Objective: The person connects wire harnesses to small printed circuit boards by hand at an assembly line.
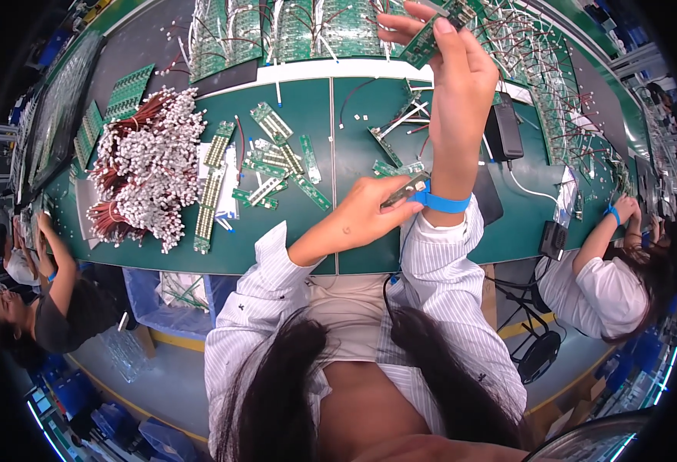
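Observation:
My right hand [465,65] is raised over the far side of the bench, its fingers and thumb closed on a green circuit board [421,51]. A blue strap [447,203] circles that wrist. Lower and nearer, my left hand [361,214] pinches a small circuit board [406,190] just beside the strap. Left of it, several narrow circuit boards [280,158] lie in a loose pile. Beyond my left hand are more boards [384,146] with white and dark wires, partly hidden by my right arm.
A big heap of red-brown wires with white connectors [150,165] covers the left of the green bench [307,96]. Board panels with wires [307,35] line the back. A black power adapter [505,131] lies to the right. Co-workers [604,285] sit at both sides. A blue bin [150,304] stands below.

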Motion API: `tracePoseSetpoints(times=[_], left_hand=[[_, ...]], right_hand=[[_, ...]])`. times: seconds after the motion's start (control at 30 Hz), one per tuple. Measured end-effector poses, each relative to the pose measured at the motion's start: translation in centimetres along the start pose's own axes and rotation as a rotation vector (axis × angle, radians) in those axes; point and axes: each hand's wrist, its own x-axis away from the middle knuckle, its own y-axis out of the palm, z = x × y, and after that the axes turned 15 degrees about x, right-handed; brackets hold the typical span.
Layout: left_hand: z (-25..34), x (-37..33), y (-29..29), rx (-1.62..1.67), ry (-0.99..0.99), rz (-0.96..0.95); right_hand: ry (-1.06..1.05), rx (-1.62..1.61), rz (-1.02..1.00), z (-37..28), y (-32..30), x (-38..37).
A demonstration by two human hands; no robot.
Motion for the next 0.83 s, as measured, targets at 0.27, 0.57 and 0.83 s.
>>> tracePoseSetpoints(times=[0.27,0.57,0.83], left_hand=[[1.1,0.7,-0.3,-0.146,0.038,-0.117],[2.5,0.9,-1.4,-0.096,-0.106,-0.343],[2.4,-0.2,-1.1,-0.500,-0.023,-0.236]], right_hand=[[0.078,0.037,-0.018,-0.2,0.4,0.3],[0.008,0.116,-0.112,0.2,0.0,-0.1],[-0.198,0.254,-0.190,3.6,0.4,-0.5]])
